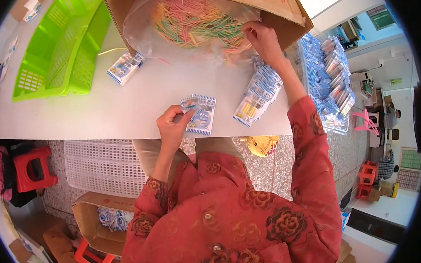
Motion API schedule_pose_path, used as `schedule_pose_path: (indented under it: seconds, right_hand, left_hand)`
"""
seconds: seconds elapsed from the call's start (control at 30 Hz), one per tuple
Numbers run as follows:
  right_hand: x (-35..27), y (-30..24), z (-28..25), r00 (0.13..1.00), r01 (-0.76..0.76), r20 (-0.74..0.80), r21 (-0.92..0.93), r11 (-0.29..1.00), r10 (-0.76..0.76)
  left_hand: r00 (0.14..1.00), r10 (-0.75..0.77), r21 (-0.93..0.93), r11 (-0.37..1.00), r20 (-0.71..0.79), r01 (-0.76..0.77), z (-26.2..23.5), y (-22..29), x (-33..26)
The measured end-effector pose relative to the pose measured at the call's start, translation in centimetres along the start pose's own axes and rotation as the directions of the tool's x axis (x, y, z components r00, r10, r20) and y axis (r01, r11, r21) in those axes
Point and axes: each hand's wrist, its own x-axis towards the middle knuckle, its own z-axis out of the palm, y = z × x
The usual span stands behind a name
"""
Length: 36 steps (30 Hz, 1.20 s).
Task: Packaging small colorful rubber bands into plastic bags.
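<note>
The white tabletop (122, 103) carries a green basket (60, 44), a cardboard box (280, 16) with coloured sticks (194, 24), and blue-white packets (261, 92) in small piles.

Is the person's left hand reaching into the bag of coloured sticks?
No, the left hand holds a small blue-and-white packet at the table's near edge, while the right hand reaches the bag of coloured sticks.
</note>
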Motion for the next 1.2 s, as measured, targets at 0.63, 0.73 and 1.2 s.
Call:
schedule_pose_path:
  seconds: [0.63,0.73,1.2]
  right_hand:
    - [2.4,4.6,7.4,0.749,0.590,0.643,-0.536,0.603,-0.160]
    - [2.1,4.3,8.0,0.800,0.536,0.587,-0.607,0.587,-0.123]
    - [3.0,7.2,5.8,0.881,0.419,0.419,-0.468,0.778,-0.222]
  left_hand:
    - [0.995,0.068,0.037,0.997,0.075,-0.071,0.1,-0.1,0.2]
    - [0.994,0.083,0.013,0.996,0.067,-0.084,0.1,-0.4,0.2]
    - [0.990,0.102,0.095,0.989,0.094,-0.111,0.2,0.3,0.3]
